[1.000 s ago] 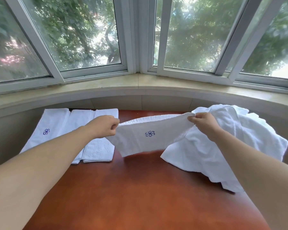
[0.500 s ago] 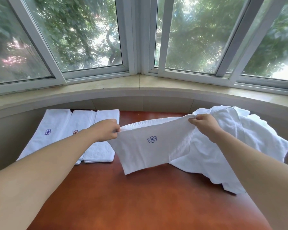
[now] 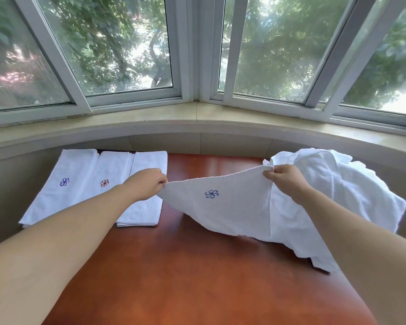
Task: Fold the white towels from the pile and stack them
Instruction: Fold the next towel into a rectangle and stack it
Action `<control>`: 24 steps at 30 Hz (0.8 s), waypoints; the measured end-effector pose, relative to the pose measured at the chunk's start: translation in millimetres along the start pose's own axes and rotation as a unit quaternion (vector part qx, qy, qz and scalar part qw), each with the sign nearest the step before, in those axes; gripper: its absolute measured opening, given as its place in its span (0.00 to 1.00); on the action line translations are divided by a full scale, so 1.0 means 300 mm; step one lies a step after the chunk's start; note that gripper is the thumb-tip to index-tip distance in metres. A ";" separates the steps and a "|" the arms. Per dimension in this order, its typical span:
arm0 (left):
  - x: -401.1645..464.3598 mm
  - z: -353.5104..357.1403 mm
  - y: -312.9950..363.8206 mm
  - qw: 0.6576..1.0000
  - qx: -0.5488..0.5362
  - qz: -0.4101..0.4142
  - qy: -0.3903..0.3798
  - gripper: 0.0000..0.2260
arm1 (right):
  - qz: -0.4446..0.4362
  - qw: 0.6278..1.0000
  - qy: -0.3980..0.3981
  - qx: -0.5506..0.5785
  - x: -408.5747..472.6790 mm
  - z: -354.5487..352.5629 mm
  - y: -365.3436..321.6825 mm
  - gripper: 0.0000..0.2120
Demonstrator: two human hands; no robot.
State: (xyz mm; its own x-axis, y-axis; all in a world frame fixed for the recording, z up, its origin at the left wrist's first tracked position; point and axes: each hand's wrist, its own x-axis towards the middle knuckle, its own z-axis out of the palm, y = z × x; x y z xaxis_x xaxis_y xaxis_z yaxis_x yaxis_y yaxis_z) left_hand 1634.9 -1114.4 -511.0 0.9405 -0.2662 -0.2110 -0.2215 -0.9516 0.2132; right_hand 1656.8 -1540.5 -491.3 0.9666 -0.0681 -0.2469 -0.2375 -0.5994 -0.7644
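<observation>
I hold a white towel (image 3: pixel 223 207) with a blue flower emblem stretched out above the table. My left hand (image 3: pixel 145 182) pinches its left top corner and my right hand (image 3: pixel 284 178) pinches its right top corner. The towel's lower edge hangs down to the table and over the pile. A rumpled pile of white towels (image 3: pixel 338 195) lies at the right, behind and under my right arm. Three folded towels (image 3: pixel 80 186) lie side by side at the far left, partly hidden by my left forearm.
The reddish-brown wooden table (image 3: pixel 185 277) spreads out in front of me. A beige stone window sill (image 3: pixel 197 118) curves round its far side below white-framed windows. A tiled wall (image 3: pixel 164 141) stands between sill and table.
The towel has spread wider and dropped lower, its bottom edge now reaching the table. My hands have moved slightly apart, and the view has shifted a little closer.
</observation>
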 end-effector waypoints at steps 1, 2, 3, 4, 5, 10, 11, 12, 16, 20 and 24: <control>0.000 0.008 0.002 1.000 0.001 -0.004 -0.006 0.13 | -0.002 1.000 -0.002 -0.010 -0.002 0.003 0.004 0.17; 0.000 0.015 0.003 1.000 0.001 -0.006 -0.011 0.13 | -0.002 1.000 -0.002 -0.023 -0.003 0.005 0.007 0.16; -0.002 0.024 0.005 1.000 -0.004 -0.008 -0.016 0.13 | -0.003 0.999 -0.004 -0.032 -0.003 0.007 0.011 0.14; -0.005 0.035 0.006 1.000 -0.013 -0.013 -0.021 0.13 | -0.003 0.999 -0.005 -0.038 -0.002 0.009 0.013 0.13; -0.010 0.043 0.006 0.999 -0.028 -0.024 -0.025 0.13 | -0.001 0.999 -0.007 -0.037 0.000 0.012 0.014 0.13; -0.031 0.030 -0.006 0.989 -0.093 -0.073 -0.087 0.05 | 0.019 0.997 -0.062 0.028 -0.001 0.049 -0.035 0.12; -0.040 0.019 -0.004 0.982 -0.123 -0.086 -0.117 0.04 | 0.022 0.996 -0.075 0.045 -0.002 0.062 -0.052 0.13; -0.047 0.004 0.003 0.970 -0.163 -0.105 -0.143 0.03 | 0.022 0.994 -0.085 0.059 0.001 0.076 -0.067 0.13; -0.081 -0.089 -0.020 0.937 -0.238 -0.186 -0.173 0.07 | 0.004 0.994 -0.095 0.047 0.025 0.110 -0.139 0.11; -0.109 -0.246 -0.078 0.914 -0.340 -0.207 -0.078 0.06 | -0.077 0.997 0.008 0.004 0.069 0.100 -0.269 0.14; -0.082 -0.376 -0.064 0.912 -0.385 -0.131 0.058 0.12 | -0.139 0.980 0.140 0.032 0.096 0.078 -0.391 0.16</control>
State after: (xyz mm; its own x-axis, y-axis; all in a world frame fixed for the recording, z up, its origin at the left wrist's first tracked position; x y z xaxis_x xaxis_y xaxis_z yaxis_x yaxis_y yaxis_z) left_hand 1645.0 -1072.2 -402.2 0.9657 0.0150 -0.2591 0.2197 -0.5784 0.7856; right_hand 1710.3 -1453.7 -422.7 0.9812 -0.1303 0.1424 0.0423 -0.5746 -0.8174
